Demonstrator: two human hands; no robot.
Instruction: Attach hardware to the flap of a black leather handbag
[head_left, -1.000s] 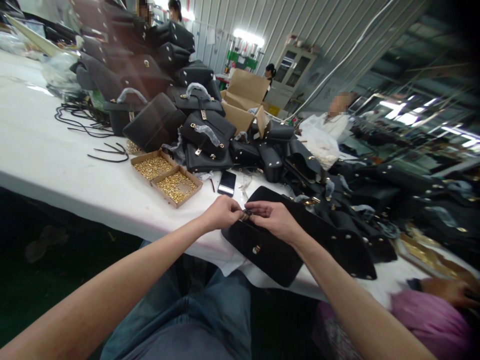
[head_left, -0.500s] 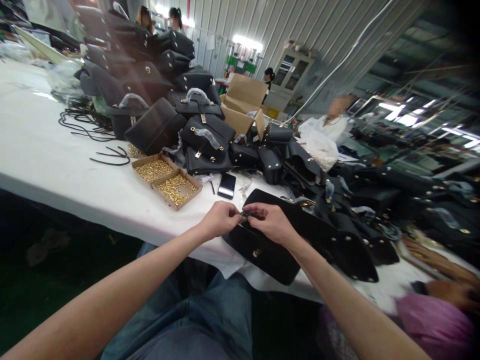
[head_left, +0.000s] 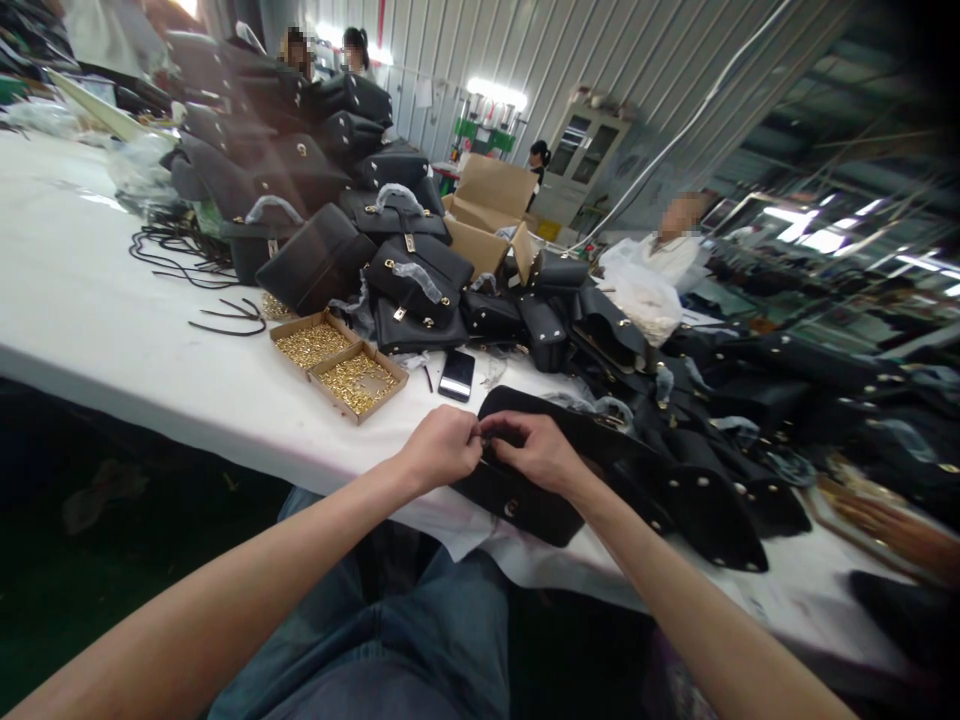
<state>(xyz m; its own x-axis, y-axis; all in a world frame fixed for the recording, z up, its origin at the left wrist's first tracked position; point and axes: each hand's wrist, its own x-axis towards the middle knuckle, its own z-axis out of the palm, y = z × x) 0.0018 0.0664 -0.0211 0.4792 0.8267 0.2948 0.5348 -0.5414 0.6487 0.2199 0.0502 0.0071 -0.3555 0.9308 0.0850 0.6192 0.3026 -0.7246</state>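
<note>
A black handbag piece lies in front of me at the table's edge, with a small metal fitting on its near face. My left hand is closed at its upper left edge, the knuckles hiding what the fingers pinch. Close against it, my right hand is curled, thumb and fingertips pressed together over the same spot. Something small and dark sits between the fingertips, too hidden to name. Left of the hands, two cardboard trays hold small gold-coloured metal parts.
A phone lies just beyond my hands. Finished-looking black handbags are piled behind it, and more black bags crowd the right side. Dark cords and an open carton are farther back. Several people are in the background.
My left hand has rolled over so its knuckles now face up. The bag piece has shifted slightly under my hands. A pink-purple sleeve at lower right has left the view.
</note>
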